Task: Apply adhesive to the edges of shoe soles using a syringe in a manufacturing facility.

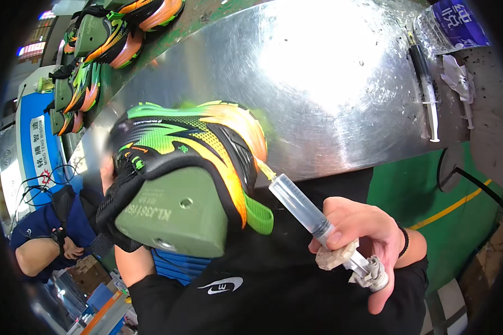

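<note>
A green, orange and black sports shoe [207, 134] is tilted in front of me, with a green shoe last [176, 209] filling its opening. My left hand [107, 169] grips the shoe from its far left side; most of the fingers are hidden behind it. In my right hand [360, 223] is a clear plastic syringe [297, 202] with wads of crumpled paper or tape round its flange and plunger end. The thumb and fingers wrap its rear. Its yellow needle tip meets the shoe's edge where sole and upper join, near the heel; exact contact cannot be told.
A shiny metal tabletop [218, 67] spans the far side. At right lie a dark-filled syringe [425, 84], a paper-wrapped syringe [459, 84] and a purple-labelled plastic package [458, 25]. Several similar shoes [103, 42] stand at upper left. Another person's hand [71, 248] shows at left.
</note>
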Demonstrator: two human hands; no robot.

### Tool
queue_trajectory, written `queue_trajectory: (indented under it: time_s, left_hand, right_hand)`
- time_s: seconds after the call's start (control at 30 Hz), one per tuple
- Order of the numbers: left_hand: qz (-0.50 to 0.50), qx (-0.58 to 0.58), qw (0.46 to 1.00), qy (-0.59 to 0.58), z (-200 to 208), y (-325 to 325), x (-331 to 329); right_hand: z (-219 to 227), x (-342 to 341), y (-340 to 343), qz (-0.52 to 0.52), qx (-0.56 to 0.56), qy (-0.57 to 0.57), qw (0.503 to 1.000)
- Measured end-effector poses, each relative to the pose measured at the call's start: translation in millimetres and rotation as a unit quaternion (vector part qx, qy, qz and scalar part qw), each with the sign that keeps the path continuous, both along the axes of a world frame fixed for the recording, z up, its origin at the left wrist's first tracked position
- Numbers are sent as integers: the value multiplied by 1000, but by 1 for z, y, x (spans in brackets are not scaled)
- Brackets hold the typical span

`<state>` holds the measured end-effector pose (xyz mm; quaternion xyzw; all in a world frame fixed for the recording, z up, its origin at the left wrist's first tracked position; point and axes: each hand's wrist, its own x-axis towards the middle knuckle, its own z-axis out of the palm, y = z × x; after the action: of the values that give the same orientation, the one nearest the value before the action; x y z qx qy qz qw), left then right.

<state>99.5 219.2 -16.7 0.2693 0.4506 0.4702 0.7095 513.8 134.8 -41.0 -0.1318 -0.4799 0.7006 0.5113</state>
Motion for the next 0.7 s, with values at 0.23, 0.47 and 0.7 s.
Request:
queue_trajectory:
  time_s: [0.23,0.47,0.7]
  left_hand:
    - [14,-36,998,46,4,-53,-4]
    - [37,-86,993,70,-6,-106,-29]
    - [58,-130,989,48,-15,-148,-31]
  right_hand:
    - [-6,-6,10,-19,11,-15,1000]
    - [-9,-16,6,-40,15,-13,999]
    - [-10,-16,7,-40,26,-27,999]
